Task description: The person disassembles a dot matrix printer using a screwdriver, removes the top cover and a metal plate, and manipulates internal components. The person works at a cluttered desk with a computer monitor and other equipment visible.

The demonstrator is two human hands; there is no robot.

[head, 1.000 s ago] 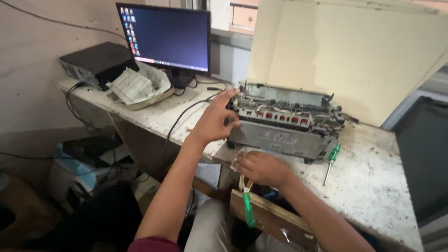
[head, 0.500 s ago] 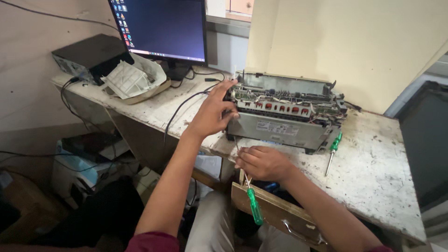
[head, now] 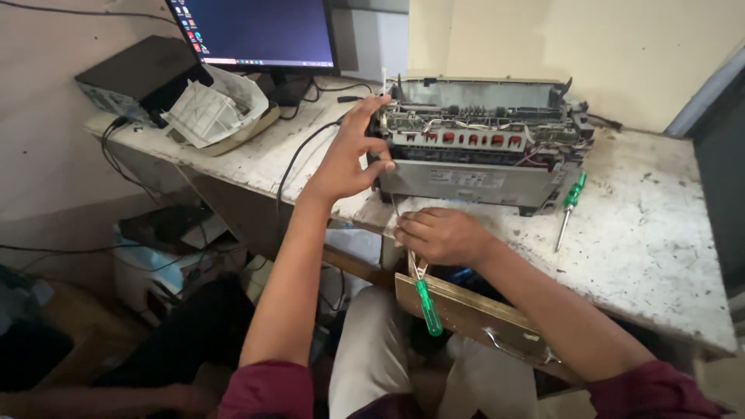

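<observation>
**Hands on an opened printer at a worn desk**

The opened printer (head: 481,147) sits at the middle of the speckled white desk (head: 652,233), its cover off so that circuit boards, red parts and thin wires lie bare along its top. The left hand (head: 349,151) presses against the printer's 9 o'clock end, fingers spread wide, thumb low on the grey front panel and fingertips up at the top corner. The right hand (head: 438,235) rests on the desk edge at 6 o'clock from the printer, fingers curled closed around a green-handled screwdriver (head: 423,299); the handle points down past the desk edge toward the person's lap, and the thin shaft runs up toward the printer's lower front. Whether the tip touches the printer cannot be told.

A second green screwdriver (head: 569,208) lies loose on the desk at 4 o'clock from the printer, just beside its corner. Below the right hand, a wooden drawer (head: 466,314) stands pulled out from under the desk; its contents are hidden.

At 10 o'clock, a shallow tray (head: 240,132) holds a heap of crumpled papers (head: 203,112). A dark flat box (head: 140,74) stands behind it, and a lit monitor (head: 256,31) rises at 11 o'clock. A black cable (head: 291,163) trails across the desk.
</observation>
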